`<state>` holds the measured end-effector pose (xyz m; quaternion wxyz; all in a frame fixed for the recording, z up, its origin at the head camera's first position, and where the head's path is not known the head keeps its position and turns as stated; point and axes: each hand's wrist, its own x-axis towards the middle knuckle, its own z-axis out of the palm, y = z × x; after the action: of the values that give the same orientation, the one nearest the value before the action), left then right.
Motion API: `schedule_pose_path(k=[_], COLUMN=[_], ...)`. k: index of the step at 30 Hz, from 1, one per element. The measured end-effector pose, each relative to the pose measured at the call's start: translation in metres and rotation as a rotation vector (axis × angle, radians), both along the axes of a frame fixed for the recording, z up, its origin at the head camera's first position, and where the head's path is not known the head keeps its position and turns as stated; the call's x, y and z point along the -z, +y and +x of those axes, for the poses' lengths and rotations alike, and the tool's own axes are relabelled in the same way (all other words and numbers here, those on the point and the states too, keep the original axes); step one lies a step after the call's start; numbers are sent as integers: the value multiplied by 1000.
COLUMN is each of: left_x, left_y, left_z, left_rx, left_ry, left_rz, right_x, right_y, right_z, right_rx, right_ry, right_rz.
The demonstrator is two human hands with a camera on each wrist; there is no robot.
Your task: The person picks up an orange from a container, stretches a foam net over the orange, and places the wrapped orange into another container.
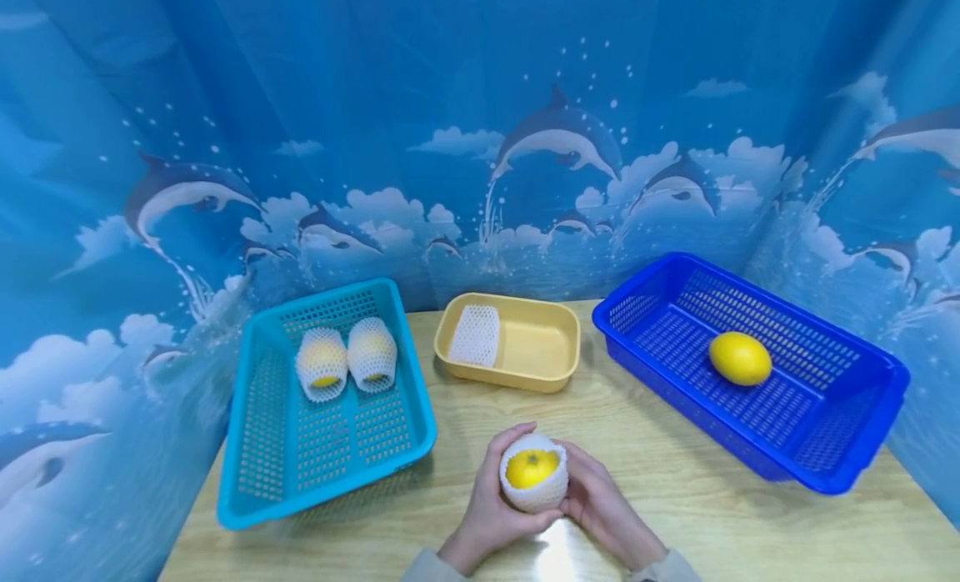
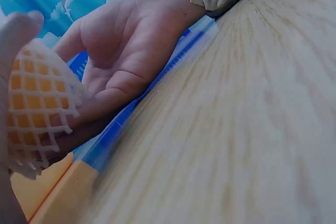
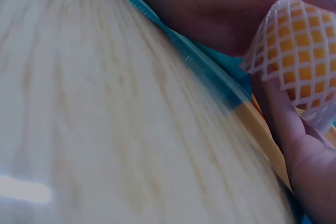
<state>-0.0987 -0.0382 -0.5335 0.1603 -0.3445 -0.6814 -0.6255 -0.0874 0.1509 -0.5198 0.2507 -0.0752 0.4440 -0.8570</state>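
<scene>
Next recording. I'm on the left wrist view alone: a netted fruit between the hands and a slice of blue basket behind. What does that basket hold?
Observer: One bare fruit lies in the blue basket.
Operator: Is anything else wrapped like the one I see?
Observer: Yes, two netted fruits lie side by side in the teal basket.
Operator: Is the one I see fully covered?
Observer: No. From the head view, the held fruit shows a bare yellow end through the opening of its net.
</scene>
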Motion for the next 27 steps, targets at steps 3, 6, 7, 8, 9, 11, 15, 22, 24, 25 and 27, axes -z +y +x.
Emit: schedule_pose_path(k=[3,6,7,8,9,11,15,22,24,25,27], left_x=[1,2,1,1,0,0,-1,-11,-19,-24,-32], left_y=[2,3,3,3,3,3,3,2,2,1,1], left_z=[0,1,1,2,2,3,5,9,12,13,15], left_rx=[-9,-20,-17,-16,-12,-1,7,10,20,24,30], left_ry=[5,-19,-37,-52,-71,-107,-175,-221,-225,-228,-234], left_rz=[8,7,7,6,5,6,3,-17,-13,-11,-8], right_x=[1,1,2,1,1,1,1,0,0,0,-1], right_y=[1,2,3,3,3,3,4,5,5,5,5], right_z=[1,1,0,0,0,0,-1,-1,-1,0,-1], right_rx=[-11,-25,-30,-33,-36,-39,-42,-34,-32,-31,-30], right_ry=[4,6,4,3,-1,-3,10,21,15,11,6], right_rz=[17,-12,-25,-38,-49,-68,-89,-98,-109,-115,-125])
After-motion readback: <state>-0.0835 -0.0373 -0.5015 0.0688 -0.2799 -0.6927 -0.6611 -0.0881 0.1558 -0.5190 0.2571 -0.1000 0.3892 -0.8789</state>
